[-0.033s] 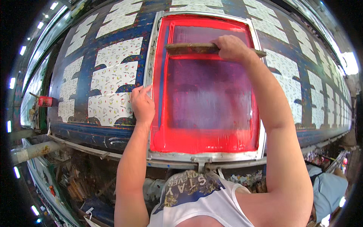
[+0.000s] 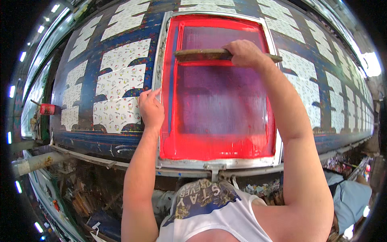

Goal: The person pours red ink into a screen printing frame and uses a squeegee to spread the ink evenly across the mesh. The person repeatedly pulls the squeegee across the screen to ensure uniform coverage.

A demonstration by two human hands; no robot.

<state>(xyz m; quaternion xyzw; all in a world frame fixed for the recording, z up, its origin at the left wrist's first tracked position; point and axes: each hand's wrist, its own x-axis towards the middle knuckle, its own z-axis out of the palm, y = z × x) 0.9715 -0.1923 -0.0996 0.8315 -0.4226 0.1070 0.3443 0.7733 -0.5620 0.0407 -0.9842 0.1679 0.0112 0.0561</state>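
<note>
A silk-screen frame (image 2: 278, 137) with pale metal sides lies on a long dark blue table; red ink (image 2: 209, 147) covers the mesh's borders and pools along its near end. My right hand (image 2: 244, 52) is wrapped around a wooden squeegee (image 2: 197, 54), which lies crosswise over the far part of the screen. Beside the frame's left side, my left hand (image 2: 152, 109) is open with loosely bent fingers, its fingertips at the rim. Through the purplish middle of the mesh, dark curved shapes show faintly. White printed fabric pieces (image 2: 117, 113) lie left of the frame.
More white printed pieces (image 2: 306, 101) run in rows along the table (image 2: 96, 141) to the right and far side. A red container (image 2: 47, 109) with a stick sits at the table's left end. A metal rail (image 2: 177, 172) edges the near side. Pale blue cloth (image 2: 352, 201) is at lower right.
The squeegee and my right hand have shifted very slightly toward me over the mesh. My left hand stays by the frame's left side.
</note>
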